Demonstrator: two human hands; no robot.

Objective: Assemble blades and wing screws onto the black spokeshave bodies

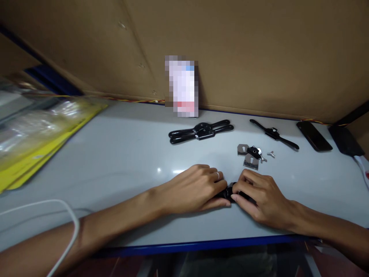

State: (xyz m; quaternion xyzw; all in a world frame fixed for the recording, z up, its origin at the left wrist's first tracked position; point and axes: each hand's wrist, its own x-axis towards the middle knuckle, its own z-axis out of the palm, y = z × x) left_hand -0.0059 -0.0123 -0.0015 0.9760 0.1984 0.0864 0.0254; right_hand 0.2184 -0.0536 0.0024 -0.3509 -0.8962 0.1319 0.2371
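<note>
My left hand (196,188) and my right hand (261,196) lie side by side on the pale table (121,154), near its front edge. Both are closed over one small black tool body (229,191), which shows only between the thumbs; the rest of it is hidden under my fingers. Just beyond my right hand lie two flat metal blades (250,161), a small black clamp piece (254,151) and a wing screw (271,154). Two stacked black two-handled tools (201,131) rest farther back, and a single one (273,134) lies to their right.
A dark phone (314,135) and a black object (346,140) lie at the far right. Yellow packets in clear plastic (37,134) fill the left side. A blurred-out card (181,86) leans on the cardboard back wall. A white cable (69,215) crosses my left forearm.
</note>
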